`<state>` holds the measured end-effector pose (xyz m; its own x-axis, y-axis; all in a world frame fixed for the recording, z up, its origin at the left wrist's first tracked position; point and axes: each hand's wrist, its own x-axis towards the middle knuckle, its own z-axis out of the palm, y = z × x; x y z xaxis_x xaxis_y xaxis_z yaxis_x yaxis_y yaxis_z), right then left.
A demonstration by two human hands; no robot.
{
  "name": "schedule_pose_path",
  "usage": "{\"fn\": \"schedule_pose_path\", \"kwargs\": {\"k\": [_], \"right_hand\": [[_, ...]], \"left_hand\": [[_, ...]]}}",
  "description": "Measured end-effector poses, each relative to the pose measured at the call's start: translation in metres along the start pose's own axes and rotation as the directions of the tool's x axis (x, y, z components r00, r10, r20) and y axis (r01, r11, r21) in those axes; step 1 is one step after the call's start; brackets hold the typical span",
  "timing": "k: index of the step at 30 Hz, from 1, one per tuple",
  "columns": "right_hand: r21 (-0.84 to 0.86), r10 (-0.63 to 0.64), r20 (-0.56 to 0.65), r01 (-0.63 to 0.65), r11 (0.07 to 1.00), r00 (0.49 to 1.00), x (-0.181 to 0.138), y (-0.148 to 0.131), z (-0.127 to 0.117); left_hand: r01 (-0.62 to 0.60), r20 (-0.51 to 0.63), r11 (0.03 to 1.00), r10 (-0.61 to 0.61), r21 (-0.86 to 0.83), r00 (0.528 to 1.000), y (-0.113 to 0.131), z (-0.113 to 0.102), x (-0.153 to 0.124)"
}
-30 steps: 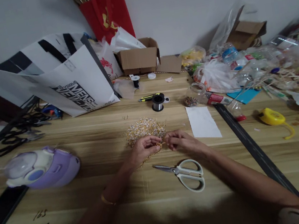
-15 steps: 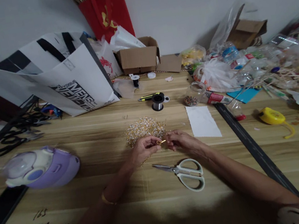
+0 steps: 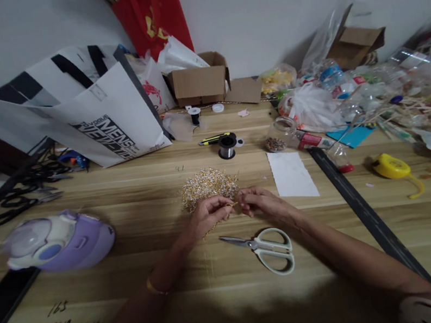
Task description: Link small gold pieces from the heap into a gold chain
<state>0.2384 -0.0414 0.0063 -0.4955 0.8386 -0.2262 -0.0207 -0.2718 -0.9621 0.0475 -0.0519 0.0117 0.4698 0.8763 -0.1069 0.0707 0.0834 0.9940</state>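
Beyond the scissors [image 3: 253, 244], the left hand [image 3: 208, 215] pinches a gold strand [image 3: 231, 204], fingers nearly closed; the right hand's [image 3: 261, 202] fingers bunch beside it, grip unclear. Seemingly fine handwork; the next move likely needs steady pinching.

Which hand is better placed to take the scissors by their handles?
Right, probably: the scissors lie with handles nearer the right hand, blades pointing leftward. The left hand holds gold chain; the right's grip is unclear.
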Motion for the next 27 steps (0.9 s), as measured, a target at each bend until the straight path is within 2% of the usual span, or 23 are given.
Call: {"fn": "schedule_pose_path", "kwargs": {"k": [9,17,19,27], "right_hand": [[-0.084,-0.017,0.004,0.017,0.996,1.000,-0.002,0.000,0.001],[0.005,-0.017,-0.019,0.017,1.000,1.000,-0.005,-0.004,0.005],[0.033,-0.043,-0.023,0.044,0.999,0.999,-0.006,-0.004,0.006],[-0.052,-0.151,0.000,0.151,0.987,0.989,-0.005,0.004,0.011]], "left_hand": [[-0.004,-0.007,1.000,0.004,0.027,1.000,0.000,0.002,0.000],[0.027,-0.050,0.999,-0.029,-0.029,0.998,0.001,0.003,0.000],[0.030,-0.058,0.998,-0.033,-0.046,0.998,0.002,0.002,0.000],[0.034,-0.088,0.994,-0.043,-0.099,0.995,-0.002,0.001,0.001]]}}
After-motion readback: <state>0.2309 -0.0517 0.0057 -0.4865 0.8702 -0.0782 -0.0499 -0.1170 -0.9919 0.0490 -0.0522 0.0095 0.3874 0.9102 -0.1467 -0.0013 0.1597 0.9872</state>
